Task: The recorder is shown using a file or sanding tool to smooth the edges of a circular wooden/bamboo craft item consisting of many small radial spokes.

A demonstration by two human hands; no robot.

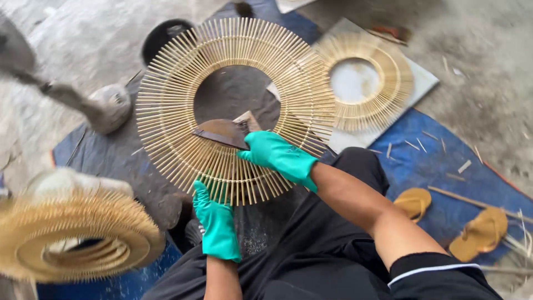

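Bamboo sunburst ring is filling frame centre; left hand is gripping its lower rim, right hand is clasping a blade pointing left across it.

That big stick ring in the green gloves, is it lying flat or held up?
Held up, tilted. The left hand grips the big stick ring at its bottom edge, and the right hand presses a dark blade against it.
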